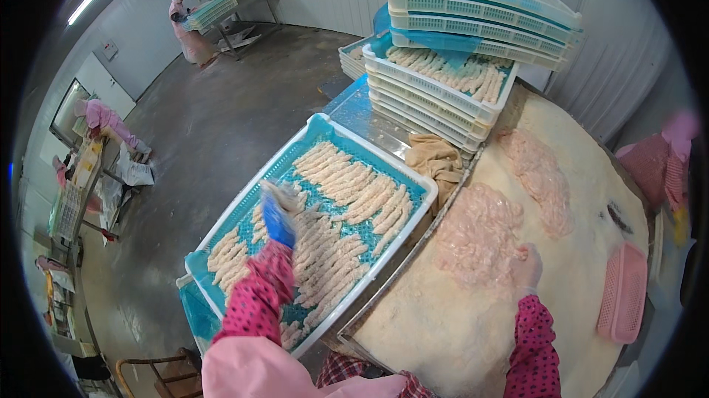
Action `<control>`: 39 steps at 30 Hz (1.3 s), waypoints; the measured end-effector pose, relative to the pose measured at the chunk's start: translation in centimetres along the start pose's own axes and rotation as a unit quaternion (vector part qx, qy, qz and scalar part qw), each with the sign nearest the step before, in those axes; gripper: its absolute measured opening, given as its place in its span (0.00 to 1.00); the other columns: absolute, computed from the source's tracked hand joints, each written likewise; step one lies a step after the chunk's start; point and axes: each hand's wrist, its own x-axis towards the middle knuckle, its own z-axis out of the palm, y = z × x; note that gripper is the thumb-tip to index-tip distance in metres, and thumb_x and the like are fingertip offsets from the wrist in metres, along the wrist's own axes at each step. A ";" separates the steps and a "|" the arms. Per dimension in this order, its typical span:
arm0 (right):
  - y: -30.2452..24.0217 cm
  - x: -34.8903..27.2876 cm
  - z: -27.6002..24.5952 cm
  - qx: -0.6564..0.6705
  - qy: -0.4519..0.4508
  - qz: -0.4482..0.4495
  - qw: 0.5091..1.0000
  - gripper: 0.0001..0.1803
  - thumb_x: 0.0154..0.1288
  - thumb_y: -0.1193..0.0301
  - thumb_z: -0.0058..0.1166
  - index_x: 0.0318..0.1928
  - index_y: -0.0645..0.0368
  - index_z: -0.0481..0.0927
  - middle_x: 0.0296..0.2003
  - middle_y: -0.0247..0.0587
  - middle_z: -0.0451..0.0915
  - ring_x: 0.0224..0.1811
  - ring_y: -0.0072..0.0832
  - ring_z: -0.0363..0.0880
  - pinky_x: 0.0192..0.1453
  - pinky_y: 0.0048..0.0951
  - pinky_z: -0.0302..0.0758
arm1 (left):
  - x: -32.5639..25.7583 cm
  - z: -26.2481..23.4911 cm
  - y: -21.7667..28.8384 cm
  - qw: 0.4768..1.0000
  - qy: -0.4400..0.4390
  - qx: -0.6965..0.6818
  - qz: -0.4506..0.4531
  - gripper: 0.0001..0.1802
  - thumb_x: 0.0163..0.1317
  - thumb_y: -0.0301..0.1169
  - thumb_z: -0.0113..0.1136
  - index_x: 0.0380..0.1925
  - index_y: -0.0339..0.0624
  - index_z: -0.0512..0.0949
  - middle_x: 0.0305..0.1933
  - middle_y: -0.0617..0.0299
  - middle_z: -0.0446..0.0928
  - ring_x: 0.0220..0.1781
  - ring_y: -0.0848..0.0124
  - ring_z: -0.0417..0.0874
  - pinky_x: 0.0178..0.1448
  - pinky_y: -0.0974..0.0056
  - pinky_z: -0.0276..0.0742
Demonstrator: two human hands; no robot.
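My left hand (279, 215), in a blue glove with crumb-caked fingers, is over a white tray (413, 244) lined with teal mesh. Its fingers are closed on what looks like a breaded meat strip, partly blurred against the rows beneath. Breaded strips (325, 254) lie side by side in slanting rows in this tray. To the right, my right hand (527, 268) is at the edge of a heap of pale pink raw meat (478, 232), fingers curled on the meat. The heap lies on a wide bed of pale crumbs (421, 324), with a second raw meat pile (539, 180) farther back.
Stacked white trays (443, 103) with blue liners stand behind, one showing breaded strips. A tan cloth (434, 162) lies between tray and crumb table. A pink basket (622, 294) sits at right. A co-worker's sleeve (676, 173) is at far right; other people work across the room.
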 end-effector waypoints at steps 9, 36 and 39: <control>2.4 0.2 -2.5 0.188 0.044 0.119 0.974 0.08 0.50 0.83 0.51 0.33 0.59 0.74 0.27 0.28 0.72 0.30 0.18 0.70 0.36 0.21 0.70 | 17.5 -13.8 2.2 0.887 -0.075 0.450 -0.075 0.32 0.67 0.49 0.43 0.63 0.36 0.61 0.63 0.53 0.65 0.63 0.64 0.66 0.67 0.60 0.60; 3.2 -21.3 -6.2 0.451 -0.049 0.267 0.850 0.19 0.62 0.76 0.48 0.54 0.64 0.71 0.51 0.41 0.75 0.52 0.27 0.73 0.57 0.30 0.69 | -26.6 0.7 -20.9 0.768 -0.468 0.422 -0.115 0.28 0.49 0.13 0.53 0.54 0.40 0.73 0.52 0.54 0.76 0.56 0.65 0.75 0.61 0.66 0.67; 5.1 -21.5 -5.4 0.333 -0.010 0.196 0.922 0.19 0.61 0.76 0.50 0.54 0.63 0.72 0.48 0.41 0.77 0.50 0.26 0.74 0.54 0.31 0.71 | -25.6 4.0 -17.3 0.802 -0.441 0.329 -0.230 0.24 0.57 0.15 0.52 0.56 0.34 0.70 0.55 0.58 0.74 0.57 0.71 0.73 0.63 0.67 0.65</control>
